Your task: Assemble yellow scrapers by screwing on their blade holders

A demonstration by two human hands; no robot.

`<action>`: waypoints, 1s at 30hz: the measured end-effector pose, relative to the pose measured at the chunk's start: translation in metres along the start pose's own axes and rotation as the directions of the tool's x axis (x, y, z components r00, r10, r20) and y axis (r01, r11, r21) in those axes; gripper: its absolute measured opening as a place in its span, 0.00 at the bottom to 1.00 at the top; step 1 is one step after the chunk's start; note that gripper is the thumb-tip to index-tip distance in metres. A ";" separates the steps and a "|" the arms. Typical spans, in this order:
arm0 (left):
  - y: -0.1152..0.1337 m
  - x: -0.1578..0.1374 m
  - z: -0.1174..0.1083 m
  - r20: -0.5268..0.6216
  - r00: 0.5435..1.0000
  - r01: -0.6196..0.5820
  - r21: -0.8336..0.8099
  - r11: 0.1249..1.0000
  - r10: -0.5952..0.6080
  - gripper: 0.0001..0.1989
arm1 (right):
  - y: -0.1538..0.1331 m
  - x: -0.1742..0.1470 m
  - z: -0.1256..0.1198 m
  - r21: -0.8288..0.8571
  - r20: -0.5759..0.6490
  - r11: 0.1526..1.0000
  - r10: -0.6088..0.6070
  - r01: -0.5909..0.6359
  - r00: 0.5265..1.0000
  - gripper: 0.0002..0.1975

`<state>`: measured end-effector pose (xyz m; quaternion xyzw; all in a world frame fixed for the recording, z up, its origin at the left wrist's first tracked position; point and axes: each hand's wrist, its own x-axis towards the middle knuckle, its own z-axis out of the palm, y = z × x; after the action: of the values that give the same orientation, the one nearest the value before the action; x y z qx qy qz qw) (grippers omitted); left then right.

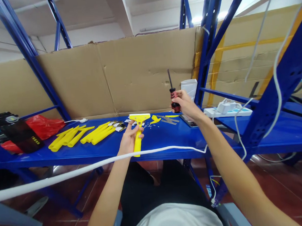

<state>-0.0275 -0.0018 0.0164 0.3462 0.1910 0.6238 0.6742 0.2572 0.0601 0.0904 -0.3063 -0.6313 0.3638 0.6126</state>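
My left hand (130, 138) is closed round the handle of a yellow scraper (138, 141), its wide head turned up over the blue shelf. In my right hand (186, 103) is a screwdriver (174, 97) with a red and black handle, held upright with its dark shaft pointing up, apart from the scraper. Small white bits (152, 125) lie scattered just beyond the scraper. Near them are loose yellow plastic pieces (155, 119) and several flat grey metal strips (168, 120). To the left of my left hand, several yellow handles (97, 134) lie in a group beside small packets (118, 125).
More yellow handles (67, 136) lie farther left, near a black bottle (23, 134) and a red plastic bag (44, 125). A phone (188, 121) lies below my right hand. A power strip (227, 111) stands right. A white cable (92, 167) crosses in front.
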 end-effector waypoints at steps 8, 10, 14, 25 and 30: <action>-0.006 0.001 -0.003 -0.029 0.994 0.104 0.049 0.993 -0.103 0.26 | -0.043 -0.101 -0.044 -0.581 -0.254 0.762 -0.504 0.286 0.826 0.13; -0.007 0.001 -0.003 -0.031 0.995 0.099 0.052 0.994 -0.098 0.26 | -0.043 -0.112 -0.039 -0.652 -0.274 0.703 -0.568 0.284 0.776 0.10; -0.008 0.002 -0.003 -0.019 0.996 0.089 0.099 0.991 -0.087 0.27 | -0.037 -0.118 -0.027 -0.674 -0.192 0.671 -0.564 0.310 0.803 0.10; -0.011 0.001 -0.004 0.014 0.997 0.066 0.226 0.972 -0.070 0.30 | -0.023 -0.116 -0.003 -0.621 0.024 0.661 -0.522 0.422 0.853 0.11; -0.012 0.004 -0.004 0.001 0.996 0.081 0.219 0.972 -0.084 0.31 | -0.019 -0.114 -0.005 -0.627 0.039 0.659 -0.506 0.415 0.862 0.12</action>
<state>-0.0211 0.0030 0.0062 0.4132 0.2693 0.5687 0.6583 0.2700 -0.0450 0.0436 -0.3430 -0.7270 -0.0518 0.5926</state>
